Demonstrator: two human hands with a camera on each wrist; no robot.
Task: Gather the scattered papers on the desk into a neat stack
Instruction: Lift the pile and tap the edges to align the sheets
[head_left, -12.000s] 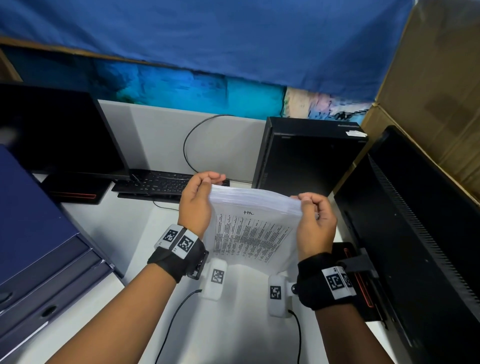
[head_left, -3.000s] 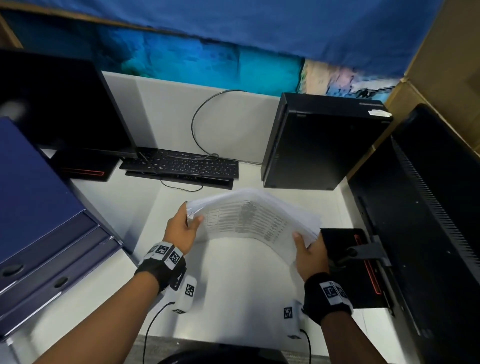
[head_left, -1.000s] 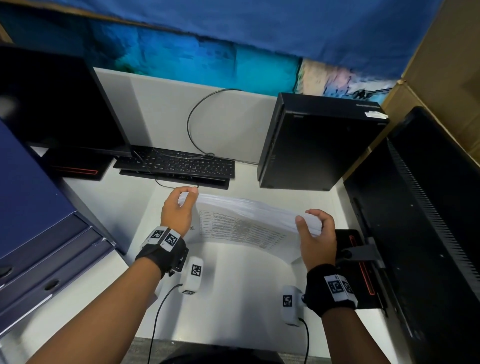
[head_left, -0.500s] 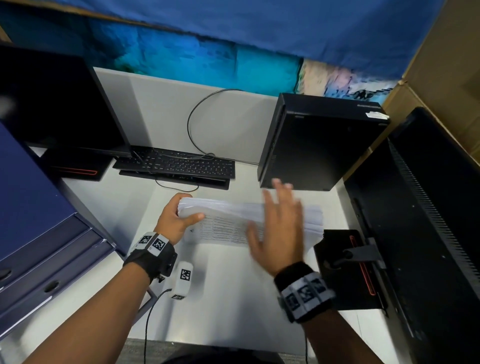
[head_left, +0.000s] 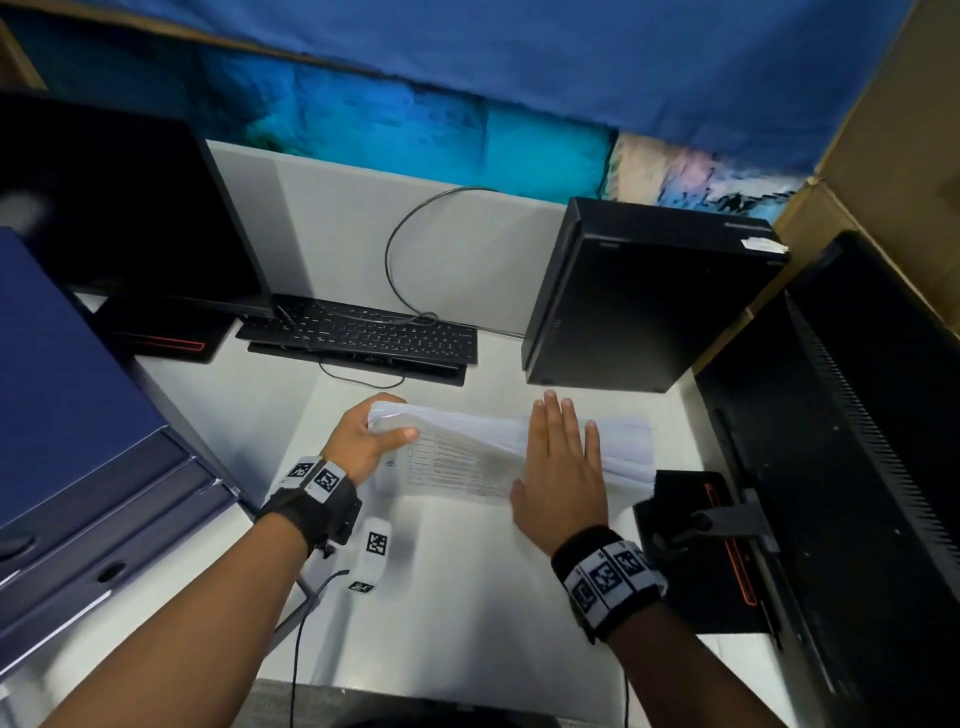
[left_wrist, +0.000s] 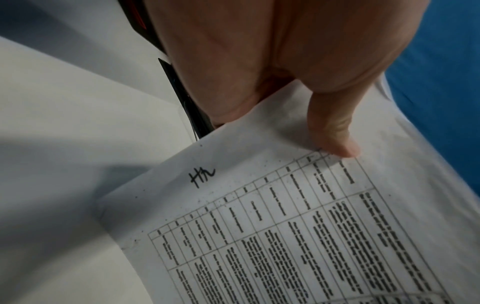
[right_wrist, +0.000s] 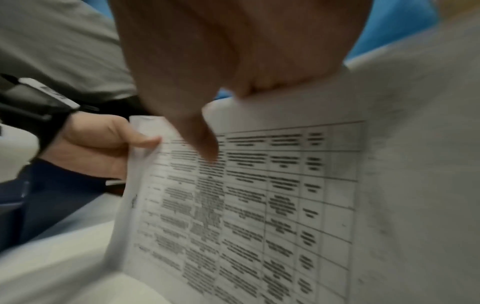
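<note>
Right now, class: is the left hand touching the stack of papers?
Touching. The left wrist view shows the left hand with its thumb pressed on the stack of papers; the head view shows fingers curled round its edge.

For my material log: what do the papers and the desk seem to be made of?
Papers: thin white printer paper, matte, likely; the sheets bend and carry a printed table. Desk: smooth white top with a soft sheen, probably laminate; cannot tell for sure.

Dim, bluish light; right wrist view motion-blurred.
</note>
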